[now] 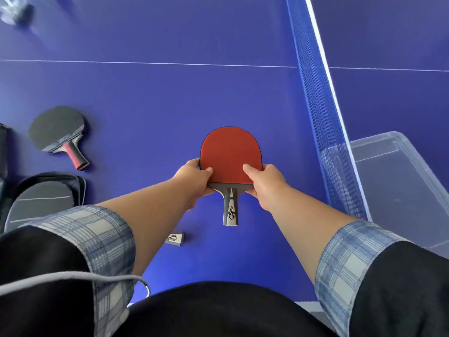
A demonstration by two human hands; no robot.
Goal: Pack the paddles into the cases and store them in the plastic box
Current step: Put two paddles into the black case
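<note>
We hold the red paddle (230,154) above the surface (158,98), left hand (196,180) and right hand (263,182) fingers closed on its lower blade edges, handle hanging between them; it seems light, stiff, with grippy rubber.

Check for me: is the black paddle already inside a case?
No, the black paddle lies bare on the table, beside the gray case, while both hands hold the red paddle.
</note>
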